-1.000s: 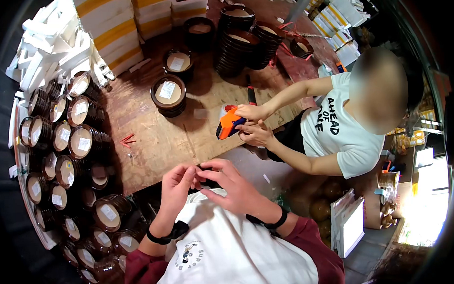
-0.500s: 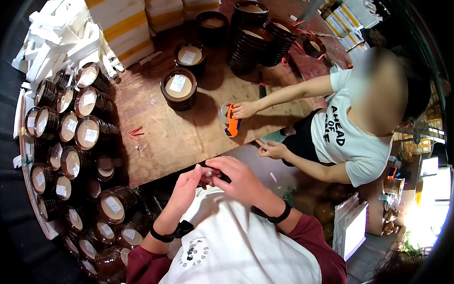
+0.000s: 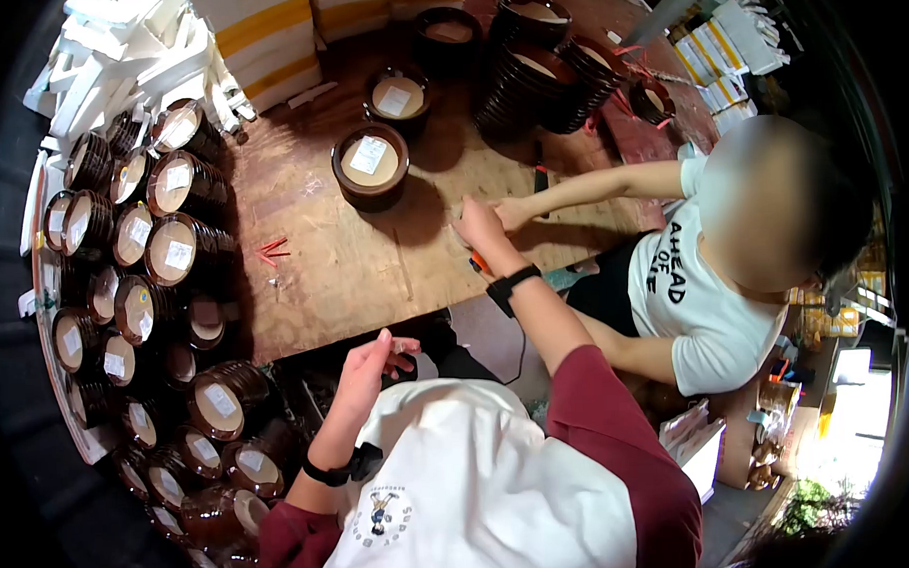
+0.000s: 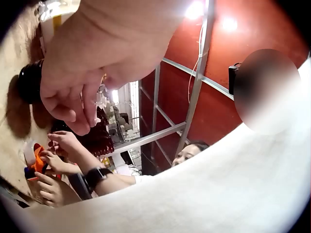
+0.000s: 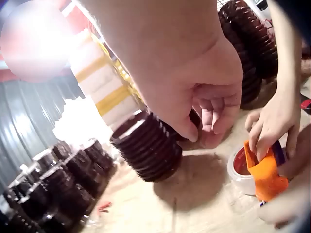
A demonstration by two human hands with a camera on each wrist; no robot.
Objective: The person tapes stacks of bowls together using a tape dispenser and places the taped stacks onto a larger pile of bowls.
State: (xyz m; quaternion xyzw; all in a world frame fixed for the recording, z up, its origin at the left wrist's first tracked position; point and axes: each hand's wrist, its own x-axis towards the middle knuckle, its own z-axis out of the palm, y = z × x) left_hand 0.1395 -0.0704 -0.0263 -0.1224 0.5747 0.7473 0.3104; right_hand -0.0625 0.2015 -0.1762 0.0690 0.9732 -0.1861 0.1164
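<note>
My right hand (image 3: 481, 226) is stretched out over the wooden table, beside the other person's hand (image 5: 277, 114). In the right wrist view its fingers hang loosely bent, with nothing visible between them. An orange and dark blue tape dispenser (image 5: 266, 180) is under the other person's fingers, against a roll of tape (image 5: 239, 178) with a red core. To the left stands a ribbed stack of dark brown bowls (image 5: 148, 150), with a white label (image 3: 368, 155) on the top one. My left hand (image 3: 369, 369) hovers before my shirt at the table's near edge, fingers loosely bent.
Many brown bowl stacks (image 3: 173, 244) lie along the left side. Taller stacks (image 3: 523, 91) stand at the back. White foam boxes (image 3: 266, 45) with yellow tape rise behind. Red strips (image 3: 272, 252) lie on the table (image 3: 315, 299). The other person (image 3: 721, 325) stands at the right.
My hands were together at the fingertips; the right one has left and reached forward to the tape dispenser. The other person has lowered the dispenser to the table.
</note>
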